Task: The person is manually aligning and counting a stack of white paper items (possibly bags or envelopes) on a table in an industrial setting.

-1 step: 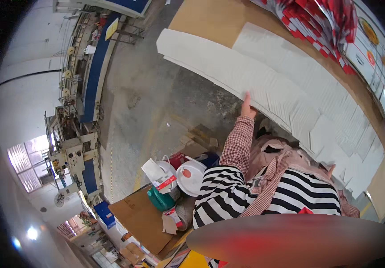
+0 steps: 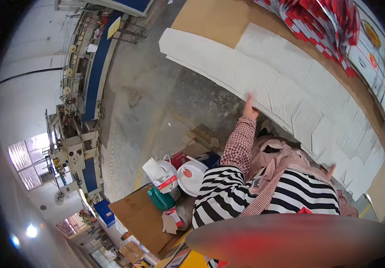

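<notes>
We're resting our left hand point(image 2: 249, 110) and right hand point(image 2: 331, 171), so two, by the edge of too-many-to-count white sheets point(image 2: 286, 89) on one table point(image 2: 208, 20); we're not seeing enough to tell either grip.

No lettering can be read. Any print on the red-banded white box point(image 2: 153, 169) is too small.

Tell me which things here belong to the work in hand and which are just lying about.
In the work:
overlapping flat white sheets, with the left hand at their edge and the mostly hidden right hand nearby
flat brown surface under them

Apparently lying about:
teal plastic container
round white plastic container
flat brown cardboard piece
</notes>
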A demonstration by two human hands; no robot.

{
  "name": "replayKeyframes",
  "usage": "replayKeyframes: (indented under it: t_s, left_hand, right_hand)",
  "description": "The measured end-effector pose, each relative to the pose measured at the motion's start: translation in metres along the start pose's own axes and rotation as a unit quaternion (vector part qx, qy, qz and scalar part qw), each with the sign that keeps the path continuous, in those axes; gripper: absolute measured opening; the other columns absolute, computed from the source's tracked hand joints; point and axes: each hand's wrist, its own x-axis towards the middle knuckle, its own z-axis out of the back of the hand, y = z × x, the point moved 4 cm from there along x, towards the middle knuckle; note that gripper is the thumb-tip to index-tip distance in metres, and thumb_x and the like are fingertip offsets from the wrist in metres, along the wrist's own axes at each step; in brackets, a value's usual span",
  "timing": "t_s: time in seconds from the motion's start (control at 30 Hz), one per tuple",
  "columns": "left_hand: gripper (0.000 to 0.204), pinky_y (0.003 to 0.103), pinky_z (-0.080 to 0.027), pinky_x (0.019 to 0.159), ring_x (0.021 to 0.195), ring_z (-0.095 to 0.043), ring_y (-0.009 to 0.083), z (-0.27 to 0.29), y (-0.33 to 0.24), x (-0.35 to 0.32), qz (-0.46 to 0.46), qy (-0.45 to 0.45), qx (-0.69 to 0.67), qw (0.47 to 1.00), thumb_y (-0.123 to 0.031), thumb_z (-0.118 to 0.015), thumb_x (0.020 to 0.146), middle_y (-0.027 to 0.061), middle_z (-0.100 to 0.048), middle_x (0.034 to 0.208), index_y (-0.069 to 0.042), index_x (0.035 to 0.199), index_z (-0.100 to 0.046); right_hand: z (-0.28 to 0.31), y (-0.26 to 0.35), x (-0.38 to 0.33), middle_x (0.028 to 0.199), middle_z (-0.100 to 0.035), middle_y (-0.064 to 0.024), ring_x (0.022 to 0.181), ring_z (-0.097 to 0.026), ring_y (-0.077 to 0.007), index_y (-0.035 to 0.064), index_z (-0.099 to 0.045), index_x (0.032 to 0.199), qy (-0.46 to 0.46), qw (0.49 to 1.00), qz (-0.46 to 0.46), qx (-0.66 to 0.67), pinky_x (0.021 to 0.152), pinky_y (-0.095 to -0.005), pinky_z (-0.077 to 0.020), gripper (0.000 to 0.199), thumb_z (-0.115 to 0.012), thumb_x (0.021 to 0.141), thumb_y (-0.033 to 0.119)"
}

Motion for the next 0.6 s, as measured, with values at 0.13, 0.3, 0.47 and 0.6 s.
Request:
replayKeyframes:
  t_s: [0.13,0.3,0.47,0.6]
  left_hand:
    - [0.054,0.041,-0.041,0.09,0.109,-0.047,0.0258,-0.019,0.004,0.001,0.003,-0.032,0.035,0.999,-0.02,-0.066,0.078,0.0097,-0.048,0.12,-0.004,0.122,-0.042]
    - [0.05,0.039,-0.044,0.086,0.103,-0.051,0.0247,-0.004,-0.012,-0.002,-0.08,-0.195,0.095,0.973,-0.015,-0.066,0.077,0.0092,-0.05,0.117,-0.001,0.119,-0.043]
    - [0.054,0.039,-0.043,0.087,0.105,-0.05,0.0248,0.006,-0.022,0.003,-0.102,-0.118,0.1,0.983,-0.016,-0.066,0.078,0.0104,-0.049,0.118,0.001,0.122,-0.04]
    - [0.06,0.038,-0.042,0.089,0.107,-0.048,0.0242,0.011,-0.038,0.02,-0.079,-0.173,0.122,0.974,-0.022,-0.066,0.078,0.0123,-0.048,0.12,0.002,0.124,-0.038]
  right_hand:
    - [0.073,0.052,0.066,0.084,-0.062,0.0008,0.058,-0.049,-0.0109,0.0105,-0.061,0.094,0.103,0.99,-0.069,-0.063,0.05,-0.0224,-0.0406,0.035,-0.068,0.074,0.038]
    - [0.04,0.006,0.058,0.074,-0.058,0.0039,0.048,-0.039,-0.0069,0.0132,-0.06,0.089,0.241,0.94,-0.236,-0.06,0.038,-0.0205,-0.0279,0.03,-0.068,0.074,0.038]
    - [-0.009,-0.018,0.028,0.08,-0.06,0.0039,0.049,-0.041,-0.0052,0.0124,-0.06,0.089,0.139,0.986,-0.086,-0.028,0.036,-0.0194,-0.0247,0.03,-0.067,0.075,0.038]
    - [-0.011,-0.038,0.011,0.085,-0.061,0.0038,0.051,-0.042,-0.0039,0.0118,-0.06,0.089,0.032,0.999,0.042,0.009,0.034,-0.0186,-0.0221,0.03,-0.067,0.076,0.037]
